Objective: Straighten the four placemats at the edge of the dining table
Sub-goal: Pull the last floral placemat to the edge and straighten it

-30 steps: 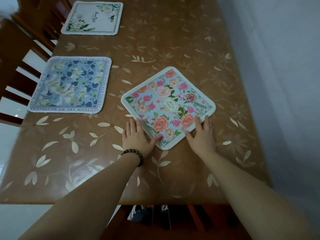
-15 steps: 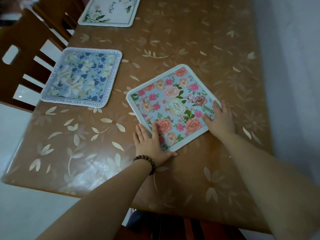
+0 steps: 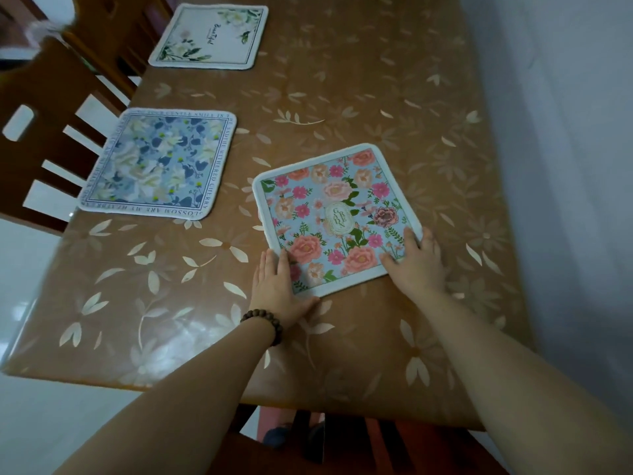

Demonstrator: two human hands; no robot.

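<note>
The pink floral placemat (image 3: 337, 219) has turned clockwise under my palms, nearly square now. My left hand (image 3: 279, 291) lies flat, fingers spread, at its seven o'clock corner; my right hand (image 3: 416, 265) presses flat at four o'clock.

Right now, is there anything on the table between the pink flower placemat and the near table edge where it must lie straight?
Nothing visible. The pink floral placemat lies under both hands, left hand and right hand; the tablecloth toward the near edge is bare.
</note>
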